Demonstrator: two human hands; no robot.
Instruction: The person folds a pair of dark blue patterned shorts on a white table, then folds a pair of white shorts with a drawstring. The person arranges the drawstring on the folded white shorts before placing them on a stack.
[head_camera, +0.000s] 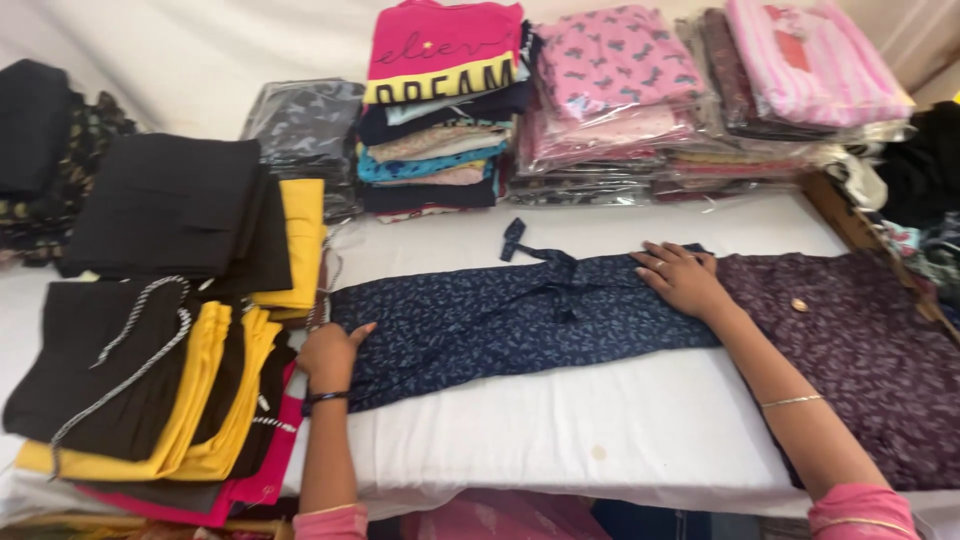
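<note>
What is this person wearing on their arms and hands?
Both arms are bare to pink sleeves at the bottom edge of the view. The left hand has a dark band at the wrist. The right hand wears a ring on one finger, with a thin metal bangle further up the forearm.

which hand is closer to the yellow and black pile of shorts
Left. The left hand grips the navy garment's end right beside the yellow and black pile; the right hand presses its far end.
</note>
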